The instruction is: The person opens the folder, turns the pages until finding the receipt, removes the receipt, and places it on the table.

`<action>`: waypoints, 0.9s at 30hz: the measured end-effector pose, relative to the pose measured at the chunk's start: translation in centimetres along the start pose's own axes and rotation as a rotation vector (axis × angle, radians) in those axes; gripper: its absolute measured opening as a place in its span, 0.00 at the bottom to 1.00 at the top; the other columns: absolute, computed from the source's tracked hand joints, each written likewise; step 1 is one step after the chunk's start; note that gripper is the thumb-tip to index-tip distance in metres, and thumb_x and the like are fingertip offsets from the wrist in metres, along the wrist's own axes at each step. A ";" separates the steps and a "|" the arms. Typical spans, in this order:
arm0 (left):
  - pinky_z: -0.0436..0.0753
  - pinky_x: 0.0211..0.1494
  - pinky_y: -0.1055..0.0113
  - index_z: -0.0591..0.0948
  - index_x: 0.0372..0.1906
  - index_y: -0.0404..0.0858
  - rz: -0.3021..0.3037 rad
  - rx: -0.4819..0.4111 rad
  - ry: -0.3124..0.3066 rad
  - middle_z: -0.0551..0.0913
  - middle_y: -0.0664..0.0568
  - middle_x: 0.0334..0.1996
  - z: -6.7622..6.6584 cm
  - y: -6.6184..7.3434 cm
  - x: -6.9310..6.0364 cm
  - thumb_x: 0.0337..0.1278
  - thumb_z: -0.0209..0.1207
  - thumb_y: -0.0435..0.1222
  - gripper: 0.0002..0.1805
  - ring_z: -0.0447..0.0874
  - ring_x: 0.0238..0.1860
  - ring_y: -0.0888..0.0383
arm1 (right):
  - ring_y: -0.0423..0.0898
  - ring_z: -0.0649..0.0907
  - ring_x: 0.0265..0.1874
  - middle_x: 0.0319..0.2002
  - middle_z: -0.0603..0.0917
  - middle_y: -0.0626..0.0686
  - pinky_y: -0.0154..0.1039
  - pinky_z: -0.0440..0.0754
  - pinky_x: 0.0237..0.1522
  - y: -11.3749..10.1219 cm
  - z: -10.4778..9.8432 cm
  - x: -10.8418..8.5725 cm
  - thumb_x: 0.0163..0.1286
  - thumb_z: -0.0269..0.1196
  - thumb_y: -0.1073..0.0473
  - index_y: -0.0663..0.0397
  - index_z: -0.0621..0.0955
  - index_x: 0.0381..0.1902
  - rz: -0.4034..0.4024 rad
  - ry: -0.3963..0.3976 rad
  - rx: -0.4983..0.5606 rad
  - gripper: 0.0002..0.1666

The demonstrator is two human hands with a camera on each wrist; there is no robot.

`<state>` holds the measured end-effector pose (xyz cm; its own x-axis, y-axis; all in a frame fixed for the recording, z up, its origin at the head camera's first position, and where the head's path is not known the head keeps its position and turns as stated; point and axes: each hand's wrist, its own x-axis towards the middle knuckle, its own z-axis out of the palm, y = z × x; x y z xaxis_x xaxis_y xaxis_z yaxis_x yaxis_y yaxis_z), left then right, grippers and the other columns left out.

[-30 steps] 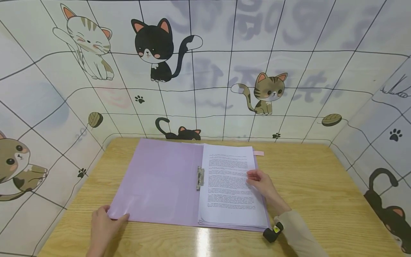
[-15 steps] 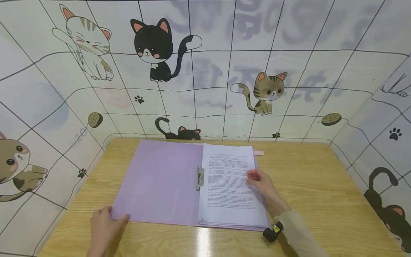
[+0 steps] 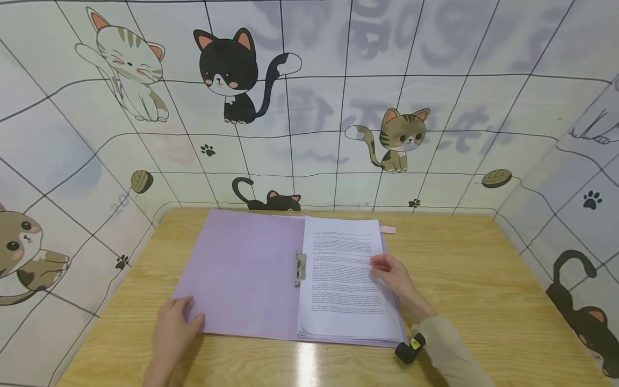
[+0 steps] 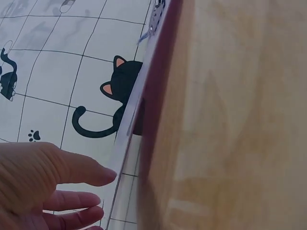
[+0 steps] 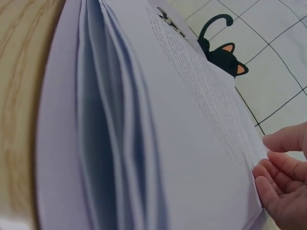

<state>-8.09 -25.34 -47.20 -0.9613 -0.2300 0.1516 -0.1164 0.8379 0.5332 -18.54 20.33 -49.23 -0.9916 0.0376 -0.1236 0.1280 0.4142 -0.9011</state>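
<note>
An open purple file folder (image 3: pixel 242 274) lies on the table, its bare cover on the left. A stack of printed paper (image 3: pixel 344 269) lies on its right side, beside the metal clip (image 3: pixel 300 269) at the spine. My left hand (image 3: pixel 174 325) is at the cover's lower left corner and hides it. In the left wrist view its thumb (image 4: pixel 91 168) reaches the cover's edge, fingers loosely bent and holding nothing I can see. My right hand (image 3: pixel 394 277) pinches the right edge of the paper between thumb (image 5: pixel 285 138) and fingers (image 5: pixel 280 175).
A wooden table (image 3: pixel 464 279) carries the folder. A pink tab (image 3: pixel 388 230) sticks out at the folder's upper right. A black device (image 3: pixel 410 348) sits at the right sleeve. A cat-printed cloth wall (image 3: pixel 314 161) encloses the back and sides.
My left hand has moved right, over the cover's lower left corner. The right hand stays at the paper's edge. The whole head view shifts slightly.
</note>
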 end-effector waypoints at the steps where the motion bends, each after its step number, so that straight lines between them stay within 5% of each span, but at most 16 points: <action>1: 0.71 0.51 0.42 0.76 0.47 0.20 0.016 -0.010 0.005 0.74 0.27 0.45 0.1 0.1 0.1 0.39 0.65 0.30 0.25 0.71 0.48 0.33 | 0.54 0.77 0.48 0.48 0.79 0.62 0.45 0.73 0.52 0.0 0.0 0.0 0.62 0.60 0.68 0.66 0.75 0.50 0.005 -0.001 -0.002 0.17; 12: 0.74 0.44 0.46 0.78 0.42 0.23 0.228 -0.127 0.095 0.77 0.33 0.40 0.6 1.6 0.7 0.34 0.69 0.25 0.23 0.75 0.41 0.39 | 0.54 0.76 0.48 0.48 0.79 0.62 0.46 0.71 0.53 -0.5 -0.2 0.0 0.63 0.59 0.66 0.65 0.76 0.50 0.009 -0.007 -0.003 0.16; 27: 0.73 0.48 0.44 0.77 0.43 0.21 0.222 -0.118 -0.015 0.77 0.31 0.41 0.9 1.2 0.9 0.35 0.68 0.25 0.23 0.74 0.44 0.36 | 0.60 0.72 0.56 0.55 0.73 0.66 0.51 0.71 0.56 -2.7 -3.2 3.4 0.68 0.55 0.64 0.68 0.70 0.57 -0.059 -0.023 -0.084 0.21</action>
<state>-9.33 -24.03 -47.19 -0.9637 -0.0392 0.2642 0.1269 0.8032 0.5821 -22.28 22.31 -45.90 -0.9966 -0.0093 -0.0817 0.0667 0.4896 -0.8694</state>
